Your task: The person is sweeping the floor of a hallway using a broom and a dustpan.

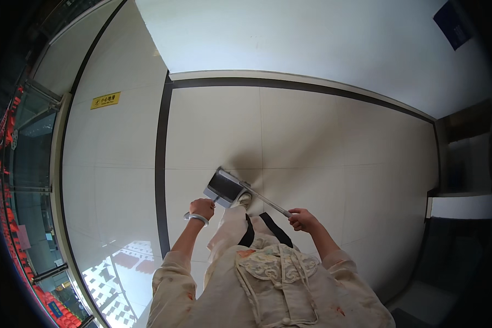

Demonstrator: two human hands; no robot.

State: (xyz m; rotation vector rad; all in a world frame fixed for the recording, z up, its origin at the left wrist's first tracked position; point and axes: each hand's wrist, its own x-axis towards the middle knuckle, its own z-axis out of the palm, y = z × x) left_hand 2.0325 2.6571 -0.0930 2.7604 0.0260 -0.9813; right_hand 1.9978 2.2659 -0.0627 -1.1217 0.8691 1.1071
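Note:
My left hand point(202, 208), with a pale bangle at the wrist, is closed around the handle of a long-handled dustpan point(226, 189). The pan is grey with a dark inside and sits just ahead of my shoe point(244, 199). In my right hand point(302, 219) is the upper part of a broom's pale stick point(268, 201). That stick slants down to the left, and the broom head point(244, 184) meets the front edge of the pan. Whether anything lies in the dark pan cannot be made out.
Pale floor tiles point(213, 123) have a dark border strip point(161, 156) on the left. A white wall point(295, 41) rises ahead. A yellow floor sign point(105, 100) bears writing. Glass doors point(33, 164) stand at far left, a dark recess point(455, 246) at right.

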